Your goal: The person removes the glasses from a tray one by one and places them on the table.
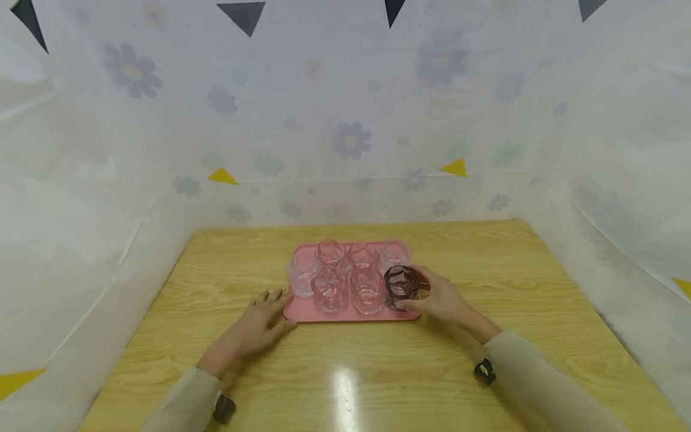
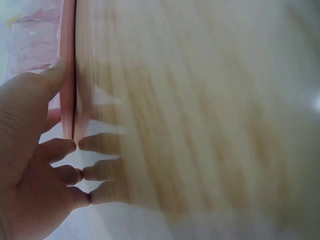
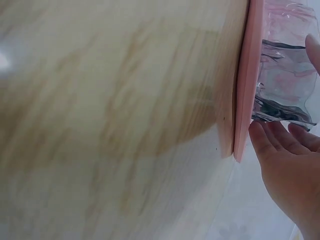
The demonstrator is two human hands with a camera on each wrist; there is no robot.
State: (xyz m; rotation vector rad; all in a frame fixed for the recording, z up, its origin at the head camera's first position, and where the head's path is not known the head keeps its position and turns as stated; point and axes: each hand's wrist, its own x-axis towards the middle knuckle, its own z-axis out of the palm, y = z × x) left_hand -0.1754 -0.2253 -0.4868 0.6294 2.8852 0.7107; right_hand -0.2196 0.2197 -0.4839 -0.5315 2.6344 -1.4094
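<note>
Dark glass at pink tray's front right corner, right hand fingers wrapped round it. Left hand flat, relaxed, thumb on tray's left edge. Risk: crowded clear glasses alongside; sideways nudge could knock neighbours over.

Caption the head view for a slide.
Right hand grips a dark glass on a pink tray of clear glasses; left hand rests at its corner.
</note>
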